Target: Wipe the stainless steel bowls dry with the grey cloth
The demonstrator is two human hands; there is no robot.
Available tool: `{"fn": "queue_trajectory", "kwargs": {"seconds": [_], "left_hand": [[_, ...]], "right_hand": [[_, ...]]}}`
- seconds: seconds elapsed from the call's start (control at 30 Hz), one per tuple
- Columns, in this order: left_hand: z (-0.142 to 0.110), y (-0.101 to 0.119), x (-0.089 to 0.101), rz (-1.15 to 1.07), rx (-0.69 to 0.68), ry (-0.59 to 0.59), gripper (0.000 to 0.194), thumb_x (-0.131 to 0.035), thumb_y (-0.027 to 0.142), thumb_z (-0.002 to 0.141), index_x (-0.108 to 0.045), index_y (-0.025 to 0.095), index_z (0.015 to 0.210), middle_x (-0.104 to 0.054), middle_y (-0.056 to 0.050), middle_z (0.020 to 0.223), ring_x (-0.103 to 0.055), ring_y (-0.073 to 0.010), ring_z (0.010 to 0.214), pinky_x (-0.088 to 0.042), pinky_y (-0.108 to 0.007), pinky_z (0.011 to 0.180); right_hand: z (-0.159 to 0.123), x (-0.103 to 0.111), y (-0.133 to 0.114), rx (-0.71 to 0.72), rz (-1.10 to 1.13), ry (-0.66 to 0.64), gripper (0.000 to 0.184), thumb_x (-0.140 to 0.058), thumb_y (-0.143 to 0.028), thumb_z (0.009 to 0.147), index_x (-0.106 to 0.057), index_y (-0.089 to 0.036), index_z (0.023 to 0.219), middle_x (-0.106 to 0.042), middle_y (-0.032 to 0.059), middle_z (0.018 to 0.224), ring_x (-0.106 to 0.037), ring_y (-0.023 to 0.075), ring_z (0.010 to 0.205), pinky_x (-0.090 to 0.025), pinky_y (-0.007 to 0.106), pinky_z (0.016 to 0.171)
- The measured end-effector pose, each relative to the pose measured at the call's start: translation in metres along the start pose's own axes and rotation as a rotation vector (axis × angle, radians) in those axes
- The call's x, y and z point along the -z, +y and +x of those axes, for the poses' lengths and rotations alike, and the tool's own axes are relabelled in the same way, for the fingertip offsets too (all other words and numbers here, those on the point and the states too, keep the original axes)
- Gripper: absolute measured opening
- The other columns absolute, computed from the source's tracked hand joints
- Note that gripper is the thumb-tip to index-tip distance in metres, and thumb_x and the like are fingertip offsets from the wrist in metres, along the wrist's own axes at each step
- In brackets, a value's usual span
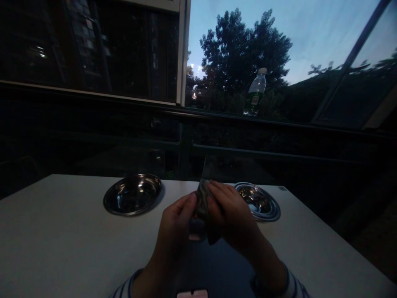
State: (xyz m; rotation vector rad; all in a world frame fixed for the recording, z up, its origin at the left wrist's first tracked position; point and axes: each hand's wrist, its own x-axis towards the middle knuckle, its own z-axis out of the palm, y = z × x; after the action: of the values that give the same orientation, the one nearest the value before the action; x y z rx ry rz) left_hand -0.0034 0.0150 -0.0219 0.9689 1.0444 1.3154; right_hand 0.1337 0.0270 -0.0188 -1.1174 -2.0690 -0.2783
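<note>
Above the middle of the table, my two hands meet around a crumpled grey-green cloth (202, 195). My right hand (228, 207) is closed over the cloth, with a dark fold hanging below its fingers. My left hand (178, 217) is closed too, its thumb pressed near the cloth's left side. Between the hands, under the cloth, is a dark, smooth object (197, 227) with a small red spot above it and a pinkish patch at its lower edge. Its kind is too dark to make out, and the fingers partly hide it.
A shiny metal bowl (133, 195) stands on the white table (77, 240) to the left. Nested-looking metal bowls (259, 201) stand to the right. A dark mat (217, 269) lies in front, with a pink object (192, 294) at the bottom edge. A plastic bottle (256, 92) stands on the window ledge.
</note>
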Motion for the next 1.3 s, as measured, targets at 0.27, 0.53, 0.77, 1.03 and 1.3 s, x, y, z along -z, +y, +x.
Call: {"fn": "queue_trajectory", "kwargs": {"seconds": [0.27, 0.53, 0.77, 1.03, 1.3], "left_hand": [[0.002, 0.005, 0.003, -0.084, -0.012, 0.046, 0.025, -0.061, 0.038, 0.072, -0.069, 0.018, 0.085, -0.069, -0.001, 0.073, -0.062, -0.0141, 0.066, -0.047, -0.022, 0.061], [0.002, 0.003, 0.000, -0.110, -0.026, -0.029, 0.024, -0.062, 0.036, 0.071, -0.070, 0.015, 0.081, -0.068, -0.003, 0.068, -0.062, -0.0151, 0.064, -0.047, -0.023, 0.060], [0.007, 0.012, 0.004, -0.309, 0.085, 0.078, 0.014, -0.061, 0.027, 0.074, -0.067, 0.017, 0.081, -0.068, 0.000, 0.066, -0.063, -0.0115, 0.057, -0.047, -0.019, 0.052], [0.011, 0.008, 0.005, -0.441, 0.125, 0.122, 0.014, -0.061, 0.026, 0.072, -0.063, 0.013, 0.074, -0.064, -0.001, 0.060, -0.058, -0.0112, 0.050, -0.045, -0.020, 0.045], [-0.005, 0.021, -0.005, -0.202, 0.111, 0.168, 0.015, -0.057, 0.028, 0.072, -0.067, 0.017, 0.077, -0.070, -0.004, 0.071, -0.065, -0.0205, 0.067, -0.048, -0.026, 0.049]], "right_hand": [[-0.002, 0.005, -0.010, 0.116, -0.016, -0.042, 0.032, -0.048, -0.021, 0.085, -0.057, -0.016, 0.115, -0.055, 0.0101, 0.122, -0.047, 0.0263, 0.109, -0.046, 0.044, 0.086], [0.001, 0.006, 0.000, 0.043, 0.006, -0.030, 0.032, -0.044, -0.020, 0.087, -0.057, -0.013, 0.115, -0.058, 0.0105, 0.118, -0.048, 0.0242, 0.109, -0.043, 0.044, 0.092], [-0.005, 0.005, -0.019, 0.261, 0.021, -0.118, 0.035, -0.051, -0.018, 0.084, -0.052, -0.019, 0.119, -0.050, 0.0075, 0.129, -0.037, 0.0265, 0.120, -0.041, 0.047, 0.093], [-0.006, -0.003, -0.018, 0.356, 0.017, -0.126, 0.024, -0.046, -0.022, 0.088, -0.056, -0.022, 0.110, -0.055, 0.0040, 0.124, -0.040, 0.0237, 0.119, -0.026, 0.053, 0.101], [-0.004, -0.001, -0.012, 0.140, -0.043, -0.025, 0.030, -0.047, -0.022, 0.086, -0.057, -0.017, 0.115, -0.055, 0.0114, 0.122, -0.045, 0.0270, 0.113, -0.041, 0.047, 0.090]]}}
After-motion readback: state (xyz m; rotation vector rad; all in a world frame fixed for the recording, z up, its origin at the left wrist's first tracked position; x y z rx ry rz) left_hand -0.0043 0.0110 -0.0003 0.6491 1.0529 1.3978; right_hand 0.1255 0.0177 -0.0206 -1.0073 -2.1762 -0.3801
